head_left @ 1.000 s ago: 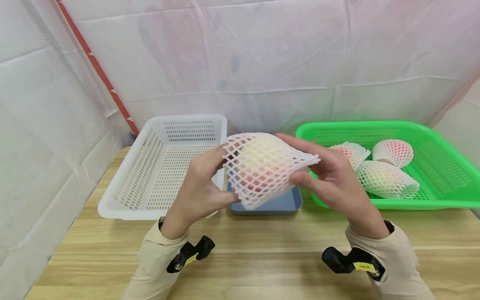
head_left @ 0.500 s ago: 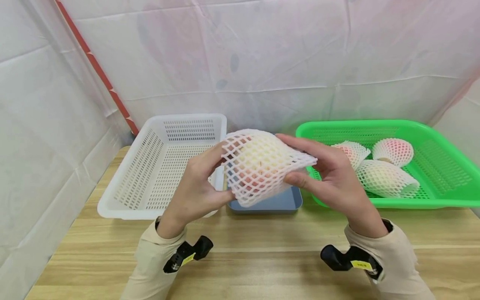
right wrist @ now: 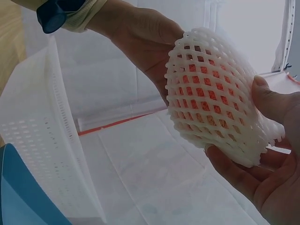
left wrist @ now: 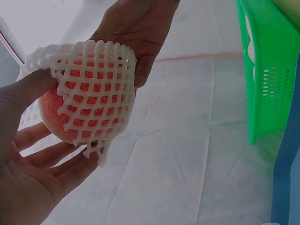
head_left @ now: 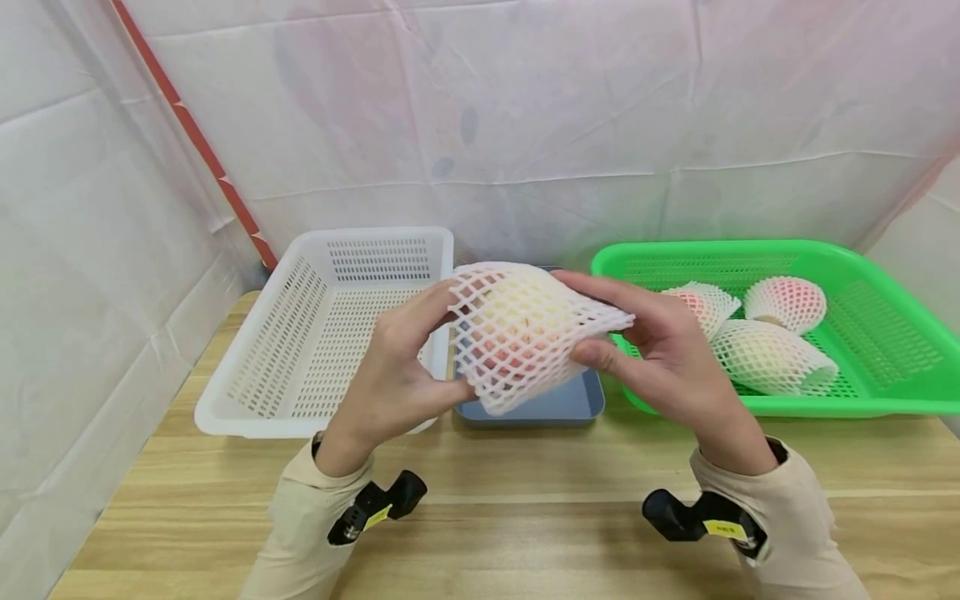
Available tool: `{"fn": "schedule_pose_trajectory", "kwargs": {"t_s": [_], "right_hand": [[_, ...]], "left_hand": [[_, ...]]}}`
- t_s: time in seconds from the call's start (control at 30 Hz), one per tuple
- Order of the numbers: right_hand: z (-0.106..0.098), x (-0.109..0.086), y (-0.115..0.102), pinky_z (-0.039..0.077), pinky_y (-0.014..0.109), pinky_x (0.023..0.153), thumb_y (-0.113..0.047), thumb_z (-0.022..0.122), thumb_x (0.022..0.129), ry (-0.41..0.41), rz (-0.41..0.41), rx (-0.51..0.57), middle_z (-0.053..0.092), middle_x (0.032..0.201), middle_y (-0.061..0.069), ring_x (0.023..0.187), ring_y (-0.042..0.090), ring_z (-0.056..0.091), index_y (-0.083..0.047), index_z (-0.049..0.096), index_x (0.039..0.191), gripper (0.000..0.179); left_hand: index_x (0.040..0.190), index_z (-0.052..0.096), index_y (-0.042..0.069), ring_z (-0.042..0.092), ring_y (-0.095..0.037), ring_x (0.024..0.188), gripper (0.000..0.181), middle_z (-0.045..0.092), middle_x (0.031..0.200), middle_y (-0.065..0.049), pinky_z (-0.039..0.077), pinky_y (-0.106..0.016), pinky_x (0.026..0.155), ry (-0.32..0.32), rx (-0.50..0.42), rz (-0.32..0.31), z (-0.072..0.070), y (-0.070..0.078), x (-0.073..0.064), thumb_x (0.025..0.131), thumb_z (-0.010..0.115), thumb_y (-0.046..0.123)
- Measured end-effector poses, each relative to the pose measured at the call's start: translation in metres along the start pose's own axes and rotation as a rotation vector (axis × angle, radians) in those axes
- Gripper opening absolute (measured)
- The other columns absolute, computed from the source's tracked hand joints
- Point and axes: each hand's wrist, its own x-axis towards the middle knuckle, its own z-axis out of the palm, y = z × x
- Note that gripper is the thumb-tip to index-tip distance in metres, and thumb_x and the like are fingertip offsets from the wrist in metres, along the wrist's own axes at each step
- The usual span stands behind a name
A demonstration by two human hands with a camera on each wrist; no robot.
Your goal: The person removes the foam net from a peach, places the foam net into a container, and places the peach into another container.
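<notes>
Between both hands hangs a red-and-yellow apple [head_left: 521, 329] wrapped in a white foam net [right wrist: 211, 93], over a shallow blue-grey tray [head_left: 562, 408]. My left hand [head_left: 401, 362] grips the net's wide open end, thumb on the near side and fingers behind. Bare red skin shows beside the left thumb in the left wrist view. The right hand [head_left: 663, 358] holds the narrow gathered end between thumb and fingers, its thumb pressing the side of the net. Some fingertips are hidden behind the fruit.
A white perforated basket [head_left: 247, 367] stands on the left of the wooden table [head_left: 525, 517]. At right, a green basket [head_left: 892, 350] contains several net-wrapped fruits [head_left: 772, 358]. White sheeting [head_left: 525, 125] rises behind and at the left.
The wrapped apple has shifted very slightly, lifting a little and then sinking again. Both hands keep their hold, and the baskets stay where they were.
</notes>
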Motion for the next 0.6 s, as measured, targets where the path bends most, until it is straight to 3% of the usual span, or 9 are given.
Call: {"fn": "schedule_pose_trajectory", "kwargs": {"t_s": [0.2,0.37,0.6], "right_hand": [[0.000,0.000,0.000,0.058,0.026,0.072,-0.006,0.072,0.085,0.024,-0.004,0.007,0.061,0.126,0.016,0.100,0.019,0.063,0.008,0.054,0.131,0.052],[0.002,0.001,0.002,0.058,0.025,0.071,-0.009,0.071,0.086,0.046,-0.038,0.034,0.061,0.126,0.017,0.098,0.019,0.064,0.010,0.055,0.129,0.050],[0.006,0.001,0.003,0.057,0.024,0.071,-0.014,0.070,0.087,0.087,-0.073,0.053,0.062,0.124,0.017,0.097,0.021,0.063,0.009,0.058,0.126,0.046]], "left_hand": [[0.120,0.055,-0.009,0.057,-0.023,0.106,0.061,0.061,0.118,-0.019,0.052,-0.031,0.092,-0.024,-0.035,-0.027,0.003,0.000,0.001,0.064,0.078,-0.001],[0.122,0.053,-0.009,0.057,-0.026,0.109,0.064,0.060,0.119,-0.020,0.051,-0.033,0.094,-0.018,-0.062,0.000,0.008,0.002,0.002,0.064,0.079,-0.001],[0.120,0.055,-0.008,0.055,-0.029,0.116,0.065,0.060,0.121,-0.021,0.045,-0.034,0.101,-0.033,0.039,0.030,0.013,0.000,0.001,0.063,0.083,0.003]]}}
